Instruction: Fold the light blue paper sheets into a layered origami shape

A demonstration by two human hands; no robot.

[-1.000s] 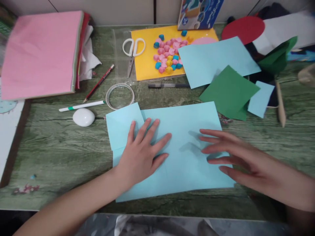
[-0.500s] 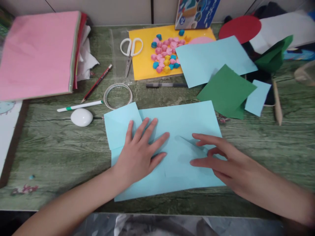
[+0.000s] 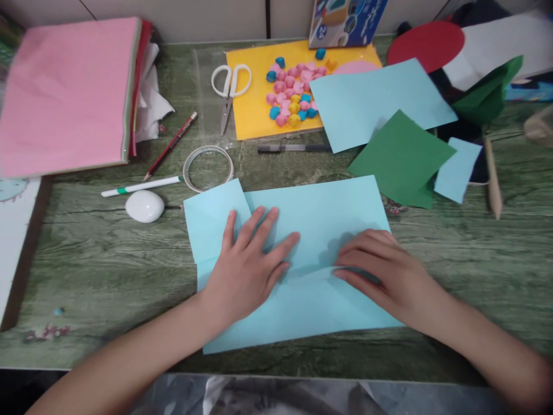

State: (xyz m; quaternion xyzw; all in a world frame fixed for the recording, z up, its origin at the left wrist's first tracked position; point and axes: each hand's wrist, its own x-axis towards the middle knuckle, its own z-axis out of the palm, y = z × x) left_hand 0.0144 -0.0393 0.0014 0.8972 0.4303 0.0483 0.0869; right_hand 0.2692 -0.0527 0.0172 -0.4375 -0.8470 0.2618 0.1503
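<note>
A large light blue paper lies on the green wood-grain table, with a crease or raised edge across its middle. My left hand rests on it with fingers spread, the fingertips reaching onto a smaller light blue piece at its upper left corner. On the right side of the sheet, my right hand is closed, its thumb and fingers pinching the raised light blue paper edge.
Behind the sheet are a tape roll, scissors, a black pen and a yellow sheet bearing small paper balls. Green paper lies to the right. A white egg-shaped object and pink sheets are left.
My right hand has closed from spread fingers into a pinch on the paper edge, which now runs more level across the sheet. My left hand has stayed in place.
</note>
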